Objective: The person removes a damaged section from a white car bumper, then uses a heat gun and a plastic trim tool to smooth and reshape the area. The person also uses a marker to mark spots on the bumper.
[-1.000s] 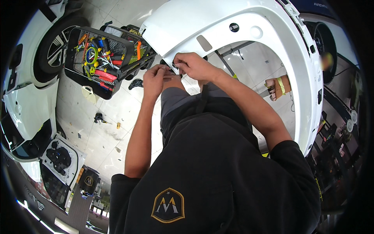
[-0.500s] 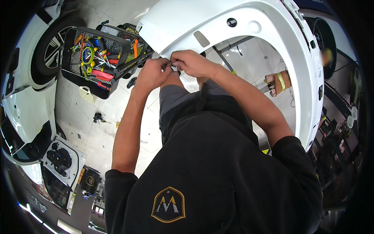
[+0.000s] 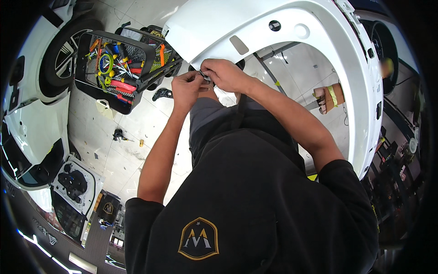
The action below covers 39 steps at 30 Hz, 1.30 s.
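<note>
My left hand [image 3: 187,88] and my right hand [image 3: 222,74] meet just below the near left corner of a large white car body panel [image 3: 262,23] with a wide arched cutout. Between their fingertips shows a small dark piece [image 3: 203,74], too small to name. Curled around it, the fingers of the right hand hide most of it. The left hand's thumb and fingers are pinched together beside it; whether they grip the same piece is hidden.
A black mesh tool tray [image 3: 130,108] full of screwdrivers and pliers stands left of my hands. Beyond it is a car wheel [image 3: 64,59]. A taped brown-wrapped support [image 3: 332,97] shows through the arch. A small black tool [image 3: 119,134] lies on the tiled floor.
My left hand has turned and drawn slightly down, its fingers shifting along the small piece. The right hand stays nearly in place. The whole view has shifted a little.
</note>
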Each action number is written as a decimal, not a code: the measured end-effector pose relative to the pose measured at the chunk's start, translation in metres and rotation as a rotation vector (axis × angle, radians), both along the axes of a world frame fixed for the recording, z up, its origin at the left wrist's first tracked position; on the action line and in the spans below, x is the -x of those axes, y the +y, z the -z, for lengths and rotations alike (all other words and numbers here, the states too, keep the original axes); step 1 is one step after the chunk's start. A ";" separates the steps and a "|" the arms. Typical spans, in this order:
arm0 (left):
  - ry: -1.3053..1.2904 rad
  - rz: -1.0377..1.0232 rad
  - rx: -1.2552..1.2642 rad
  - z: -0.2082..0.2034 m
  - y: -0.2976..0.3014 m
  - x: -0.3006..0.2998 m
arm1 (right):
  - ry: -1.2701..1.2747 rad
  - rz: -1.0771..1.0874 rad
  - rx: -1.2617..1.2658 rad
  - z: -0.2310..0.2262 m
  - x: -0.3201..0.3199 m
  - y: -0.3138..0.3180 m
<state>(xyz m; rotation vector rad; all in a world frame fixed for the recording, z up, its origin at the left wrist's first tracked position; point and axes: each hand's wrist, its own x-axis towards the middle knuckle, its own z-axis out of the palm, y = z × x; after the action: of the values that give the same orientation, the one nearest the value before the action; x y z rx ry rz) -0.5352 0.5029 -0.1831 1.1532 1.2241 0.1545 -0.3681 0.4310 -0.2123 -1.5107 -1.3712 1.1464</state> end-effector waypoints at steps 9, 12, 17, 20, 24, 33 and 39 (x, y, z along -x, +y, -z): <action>-0.006 -0.159 0.033 0.003 -0.017 0.002 | 0.003 -0.040 0.046 -0.006 -0.006 0.000; 0.071 0.099 -0.112 -0.004 -0.002 0.007 | 0.016 -0.060 0.130 -0.014 -0.009 0.002; 0.139 0.521 -0.350 0.000 0.026 0.010 | 0.018 -0.058 0.072 -0.013 -0.007 0.003; 0.101 0.563 -0.296 0.005 0.034 0.011 | 0.018 -0.092 0.104 -0.016 -0.010 0.004; 0.094 0.628 -0.314 0.002 0.034 0.008 | -0.001 -0.160 0.083 -0.011 -0.011 0.005; -0.036 -0.350 0.180 0.002 -0.013 -0.013 | 0.011 -0.046 0.122 0.000 -0.002 0.005; -0.117 -0.537 0.187 -0.001 -0.028 -0.020 | -0.012 -0.010 0.170 -0.016 -0.007 0.007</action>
<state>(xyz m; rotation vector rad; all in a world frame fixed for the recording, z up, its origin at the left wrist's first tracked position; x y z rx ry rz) -0.5155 0.4745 -0.1825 0.6257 1.3880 0.4921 -0.3615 0.4378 -0.1960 -1.6332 -1.3181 1.2898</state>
